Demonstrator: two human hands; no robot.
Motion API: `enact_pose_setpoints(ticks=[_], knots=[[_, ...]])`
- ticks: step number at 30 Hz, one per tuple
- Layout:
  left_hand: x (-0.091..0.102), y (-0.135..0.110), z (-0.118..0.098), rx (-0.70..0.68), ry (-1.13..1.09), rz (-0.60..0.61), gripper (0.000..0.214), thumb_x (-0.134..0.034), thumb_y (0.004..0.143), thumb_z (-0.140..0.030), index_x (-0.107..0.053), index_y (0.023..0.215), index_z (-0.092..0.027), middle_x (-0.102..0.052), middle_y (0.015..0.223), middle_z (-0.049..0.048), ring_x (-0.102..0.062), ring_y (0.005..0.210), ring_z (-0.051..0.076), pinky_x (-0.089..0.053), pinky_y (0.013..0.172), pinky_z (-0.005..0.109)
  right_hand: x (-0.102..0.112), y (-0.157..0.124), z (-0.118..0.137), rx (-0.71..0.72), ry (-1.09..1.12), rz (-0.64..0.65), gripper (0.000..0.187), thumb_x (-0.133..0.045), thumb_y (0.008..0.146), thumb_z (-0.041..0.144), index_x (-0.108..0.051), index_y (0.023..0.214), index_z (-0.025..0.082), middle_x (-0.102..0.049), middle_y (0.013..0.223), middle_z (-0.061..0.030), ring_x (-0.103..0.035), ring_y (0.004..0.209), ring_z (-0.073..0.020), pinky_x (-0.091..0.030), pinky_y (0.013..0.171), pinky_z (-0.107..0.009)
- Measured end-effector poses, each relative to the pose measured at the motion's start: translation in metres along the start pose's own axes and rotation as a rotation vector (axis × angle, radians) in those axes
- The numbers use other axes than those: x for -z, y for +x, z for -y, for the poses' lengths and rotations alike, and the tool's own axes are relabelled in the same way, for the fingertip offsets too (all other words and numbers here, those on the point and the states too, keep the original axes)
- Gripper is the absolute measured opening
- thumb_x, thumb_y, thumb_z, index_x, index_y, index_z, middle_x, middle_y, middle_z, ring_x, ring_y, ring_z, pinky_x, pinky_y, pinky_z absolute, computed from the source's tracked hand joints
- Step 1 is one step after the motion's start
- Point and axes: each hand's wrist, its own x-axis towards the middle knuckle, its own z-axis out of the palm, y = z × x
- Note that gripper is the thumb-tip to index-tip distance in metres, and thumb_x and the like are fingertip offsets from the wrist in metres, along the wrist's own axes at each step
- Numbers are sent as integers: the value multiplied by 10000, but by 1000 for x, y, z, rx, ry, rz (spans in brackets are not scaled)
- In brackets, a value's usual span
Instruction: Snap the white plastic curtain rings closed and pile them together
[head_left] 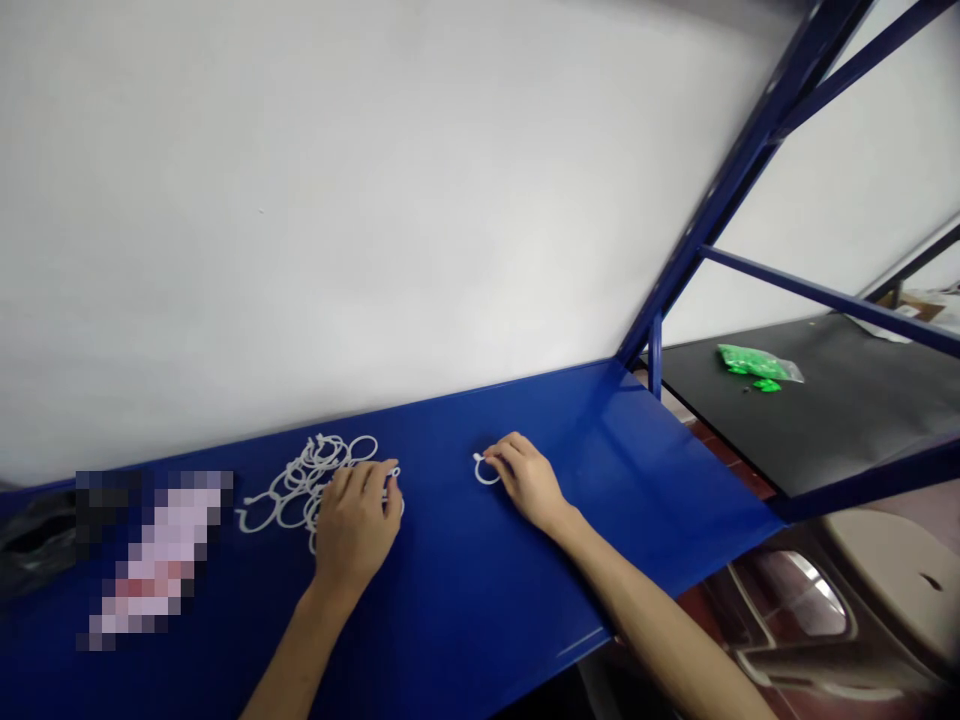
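Among a tangled pile of white looped ties (306, 470) on the blue shelf board (450, 590), my left hand (358, 520) has its fingers curled. A small white eyelet (395, 471) pokes out between its thumb and index finger; the rest of that tie is hidden by the hand. To the right, my right hand (526, 482) pinches a single white looped tie (486, 476) between thumb and fingertips, close above the board. The loop of that tie is round, with a small knob at its top left.
Left of the pile lie a blurred pink-and-white packet (161, 550) and a black plastic bag (37, 545). A white wall (375, 200) rises behind. Blue frame posts (720, 190) stand at right, before a black table (817, 420) with a green-filled bag (754, 362) and a beige stool (892, 570).
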Motion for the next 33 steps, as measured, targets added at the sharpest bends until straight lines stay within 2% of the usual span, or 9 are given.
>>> enact_pose_setpoints(ticks=[3, 7, 12, 17, 21, 25, 28, 31, 33], knots=[[5, 0, 18, 81, 166, 121, 235, -533, 889, -302, -676, 1017, -167, -699, 1021, 135, -586, 1001, 348, -451, 837, 474, 6, 2, -19, -122, -209, -12, 167, -535, 999, 213, -700, 1014, 225, -676, 993, -83, -637, 930, -225, -530, 821, -342], [5, -2, 30, 157, 99, 258, 222, -473, 909, -331, -657, 898, -208, -716, 962, 104, -596, 991, 331, -429, 840, 456, 14, 3, -34, -179, -295, -51, 174, -543, 993, 220, -703, 1064, 217, -688, 1007, -108, -612, 949, -260, -510, 858, -394], [3, 0, 32, 283, -77, 232, 223, -522, 883, -375, -668, 977, -234, -747, 839, 64, -611, 1006, 333, -386, 892, 486, 16, 4, -29, -147, -297, -105, 184, -546, 997, 270, -695, 1082, 202, -683, 1035, -124, -576, 979, -288, -488, 917, -456], [2, 2, 26, 424, -200, 156, 229, -600, 836, -408, -676, 978, -245, -750, 802, 45, -627, 1004, 326, -343, 932, 514, 6, 3, -11, -8, -179, -91, 190, -536, 1004, 267, -688, 1096, 200, -683, 1040, -115, -567, 993, -276, -501, 907, -459], [2, 2, 18, 406, -233, 116, 229, -593, 867, -401, -682, 1015, -251, -744, 846, 43, -629, 980, 314, -347, 916, 505, -2, 0, 4, 83, -46, -26, 203, -520, 1015, 284, -679, 1106, 196, -694, 1025, -106, -580, 978, -256, -507, 904, -446], [6, 1, 3, 266, -188, -39, 221, -598, 911, -383, -678, 1056, -237, -719, 833, 31, -634, 912, 285, -366, 922, 495, -2, -3, 16, 170, 45, 59, 204, -505, 1025, 299, -670, 1099, 203, -707, 1045, -92, -612, 956, -227, -504, 925, -425], [8, 0, -15, 170, -279, -127, 216, -613, 923, -366, -674, 1071, -222, -679, 768, 13, -625, 813, 230, -424, 917, 454, 1, -5, 24, 236, 125, 123, 216, -535, 1013, 350, -650, 1129, 208, -705, 1063, -96, -635, 959, -219, -519, 893, -389], [2, -7, -35, 241, -531, -59, 305, -639, 902, -404, -657, 1143, -218, -648, 753, -1, -622, 738, 188, -511, 828, 378, -1, -7, 32, 275, 227, 179, 330, -646, 943, 439, -613, 1180, 211, -704, 1081, -94, -651, 971, -217, -531, 866, -352], [-5, -13, -46, 362, -725, 130, 387, -647, 885, -424, -624, 1223, -236, -659, 796, -8, -657, 738, 176, -548, 778, 346, -4, -9, 37, 272, 292, 211, 392, -702, 895, 474, -602, 1165, 209, -707, 1055, -84, -664, 946, -209, -538, 847, -326]])
